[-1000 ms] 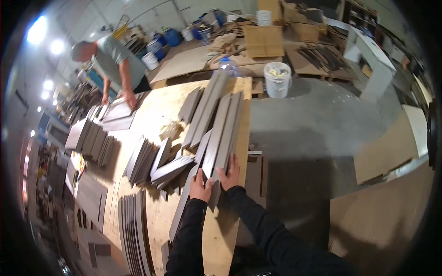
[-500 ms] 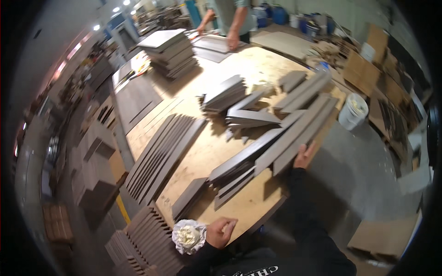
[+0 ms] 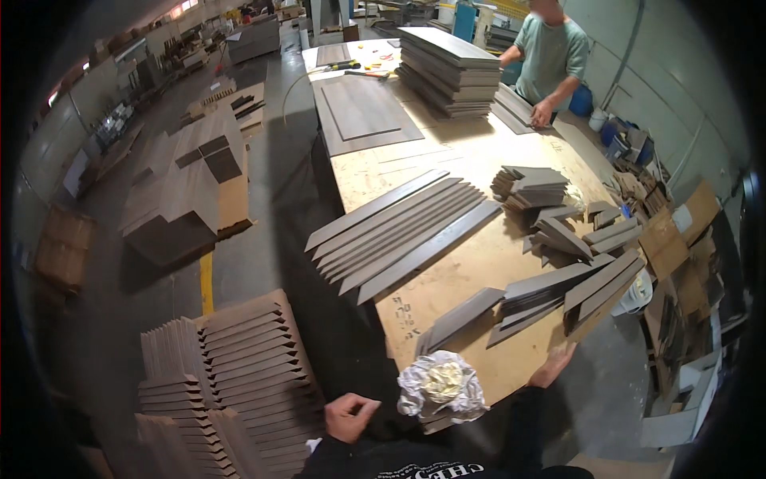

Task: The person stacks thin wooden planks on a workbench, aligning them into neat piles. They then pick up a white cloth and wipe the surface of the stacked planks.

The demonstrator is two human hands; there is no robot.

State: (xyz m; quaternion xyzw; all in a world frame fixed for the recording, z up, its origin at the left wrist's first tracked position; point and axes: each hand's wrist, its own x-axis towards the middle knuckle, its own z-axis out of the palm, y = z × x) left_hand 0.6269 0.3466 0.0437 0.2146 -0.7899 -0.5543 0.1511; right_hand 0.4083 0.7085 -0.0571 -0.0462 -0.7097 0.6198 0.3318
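Note:
My left hand hovers near the bottom edge, fingers curled and holding nothing, just left of a crumpled white rag lying on a short grey board. My right hand rests flat, fingers apart, on the near edge of the plywood worktable, right below a heap of long grey wood strips. A fan of long grey planks lies on the table's left side.
A person in a green shirt works at the table's far end beside a tall stack of grey panels. Stacked boards stand on the floor at my left. Cardboard scraps and a white bucket sit to the right.
My view has swung left along the table. My left hand let go of the strips and drew back toward my body; the right hand slid from the strips to the table edge.

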